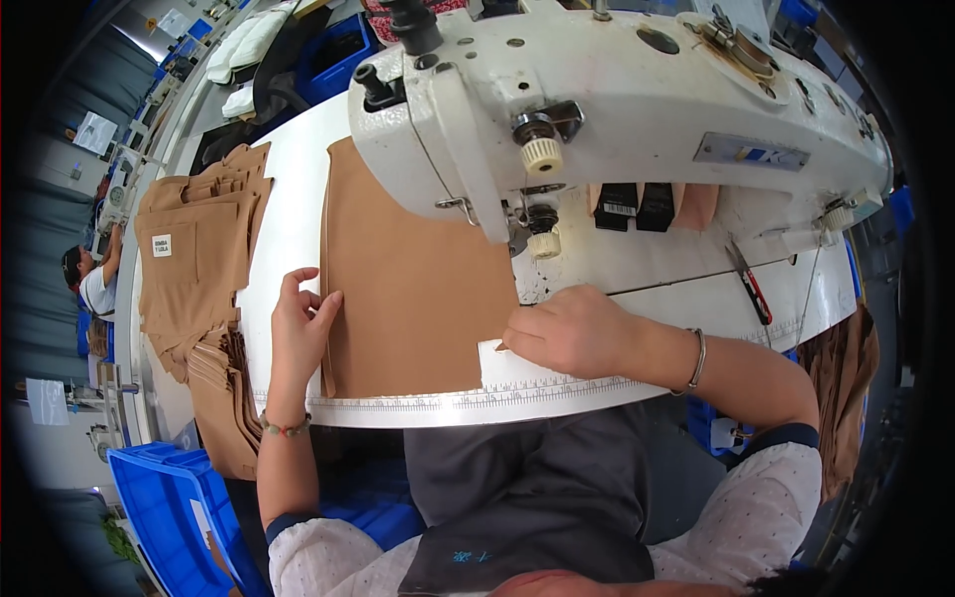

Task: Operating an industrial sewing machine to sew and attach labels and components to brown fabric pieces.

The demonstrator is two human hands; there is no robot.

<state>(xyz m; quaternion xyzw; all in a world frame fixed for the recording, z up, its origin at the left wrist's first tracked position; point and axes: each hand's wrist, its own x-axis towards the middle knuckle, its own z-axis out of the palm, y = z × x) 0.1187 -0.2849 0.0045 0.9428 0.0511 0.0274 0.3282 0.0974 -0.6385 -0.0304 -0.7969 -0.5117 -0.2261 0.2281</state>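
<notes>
A brown fabric panel (418, 298) lies flat on the white sewing table, its upper right part under the head of a white sewing machine (637, 109). My left hand (301, 323) rests at the panel's left folded edge, thumb touching the cloth and index finger stretched apart from it. At the panel's lower right, beside a square notch, my right hand (572, 333) is closed, and a bit of brown cloth shows at its fingertips. The needle area is mostly hidden behind the machine head.
Stacked brown fabric pieces (199, 239) lie at the table's left. Red-handled scissors (751, 284) sit right of the machine. A printed ruler strip (418, 403) follows the front edge. Below left stands a blue crate (184, 507); brown cloth (846, 388) hangs at the right. Far left, another person (96, 284) works.
</notes>
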